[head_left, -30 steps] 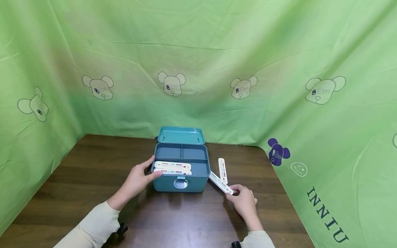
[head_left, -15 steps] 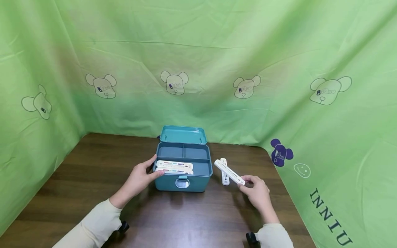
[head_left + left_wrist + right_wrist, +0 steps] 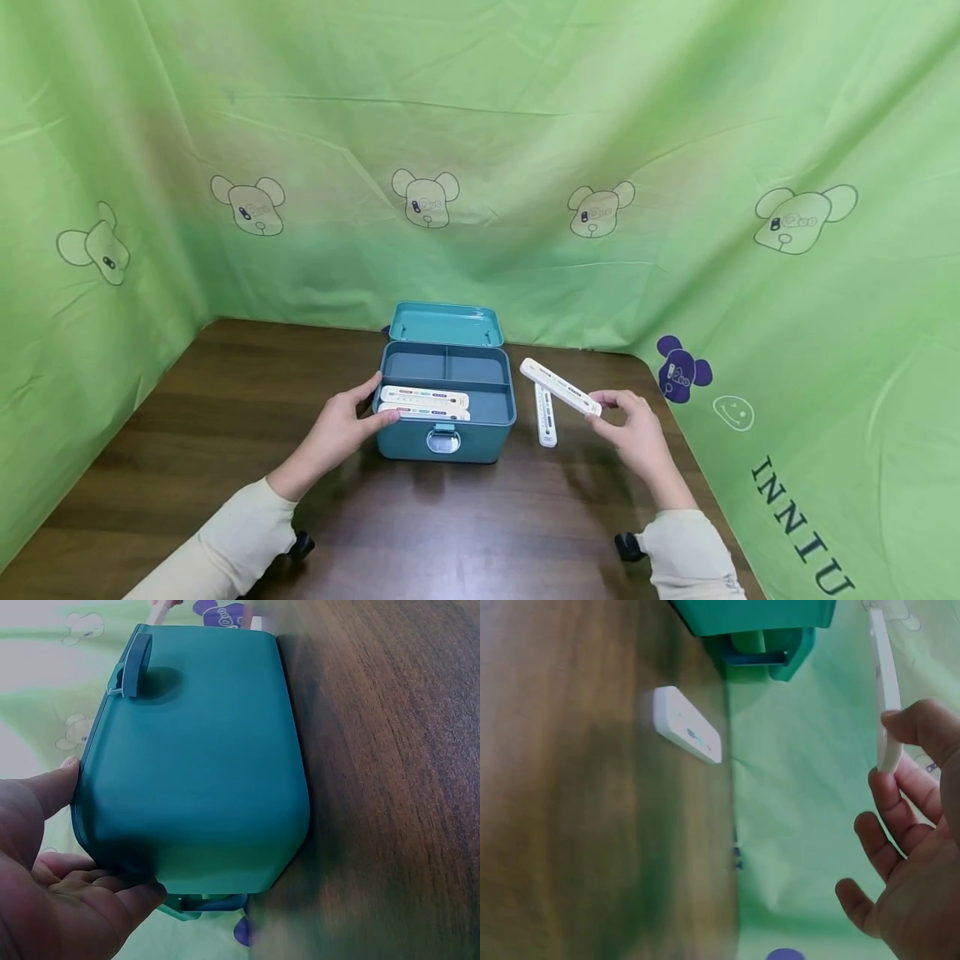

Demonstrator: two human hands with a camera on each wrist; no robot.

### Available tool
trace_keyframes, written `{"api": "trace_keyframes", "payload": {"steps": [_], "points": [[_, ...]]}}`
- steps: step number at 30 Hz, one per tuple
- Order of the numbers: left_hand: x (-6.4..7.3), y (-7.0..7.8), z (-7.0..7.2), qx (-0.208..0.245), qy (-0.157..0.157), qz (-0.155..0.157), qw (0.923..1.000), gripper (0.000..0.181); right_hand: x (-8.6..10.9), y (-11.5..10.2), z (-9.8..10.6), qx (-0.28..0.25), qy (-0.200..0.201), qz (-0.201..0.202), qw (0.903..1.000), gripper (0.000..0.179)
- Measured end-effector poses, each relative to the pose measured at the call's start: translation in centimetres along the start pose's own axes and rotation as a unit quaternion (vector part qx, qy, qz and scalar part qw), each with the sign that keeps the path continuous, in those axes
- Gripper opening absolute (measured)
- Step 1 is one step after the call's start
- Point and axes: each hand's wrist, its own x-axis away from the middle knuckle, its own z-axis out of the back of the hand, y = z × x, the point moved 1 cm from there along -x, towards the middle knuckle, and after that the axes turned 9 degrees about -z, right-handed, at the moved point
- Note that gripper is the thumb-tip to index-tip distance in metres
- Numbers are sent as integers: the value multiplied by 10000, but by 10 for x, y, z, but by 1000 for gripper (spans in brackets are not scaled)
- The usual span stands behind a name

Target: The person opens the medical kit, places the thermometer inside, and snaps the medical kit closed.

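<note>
A teal lidded storage box (image 3: pixel 480 442) stands on the table with its lid (image 3: pixel 447 323) tipped back. Its grey-blue tray has divided compartments; two long white cases (image 3: pixel 424 397) with small printed marks lie in the front one. My left hand (image 3: pixel 333 429) grips the box's left front corner, thumb on the front rim and fingers along the side. To the right of the box, my right hand (image 3: pixel 633 433) pinches one end of another slim white case (image 3: pixel 886 682) between thumb and fingers, holding it in the air. Below it, one more white case (image 3: pixel 688 724) lies on the table.
The brown wooden table (image 3: pixel 465 542) carries everything. Green cloth (image 3: pixel 480 100) printed with bear heads rises behind and along both sides. A metal latch (image 3: pixel 443 440) sits on the box front.
My right hand has moved right and upward, carrying the slim white case from beside the box's right side into the air. My left hand stays on the box corner.
</note>
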Motion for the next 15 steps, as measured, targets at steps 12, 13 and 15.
{"api": "trace_keyframes", "payload": {"steps": [12,13,15], "points": [[0,1,0,21,-34,-5,10000,89,-26,-32,18,125,-715,877,9935,28],[0,1,0,29,-33,0,10000,89,-28,-36,19,156,-796,941,9923,28],[0,1,0,38,-34,19,10000,89,-31,-43,18,251,-950,1068,9894,27]]}}
